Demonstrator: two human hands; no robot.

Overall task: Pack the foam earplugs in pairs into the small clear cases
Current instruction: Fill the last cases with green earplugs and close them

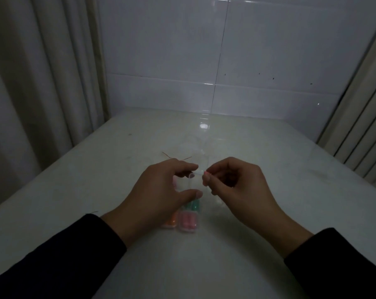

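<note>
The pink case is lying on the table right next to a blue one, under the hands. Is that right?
Not quite. The head view shows the pink case on the table next to an orange case, not a blue one. A green case lies just behind them, under the hands.

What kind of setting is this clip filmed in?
Probably a home corner, dimly lit: a glossy pale tabletop against a white tiled wall, with curtains hanging at the left.
</note>
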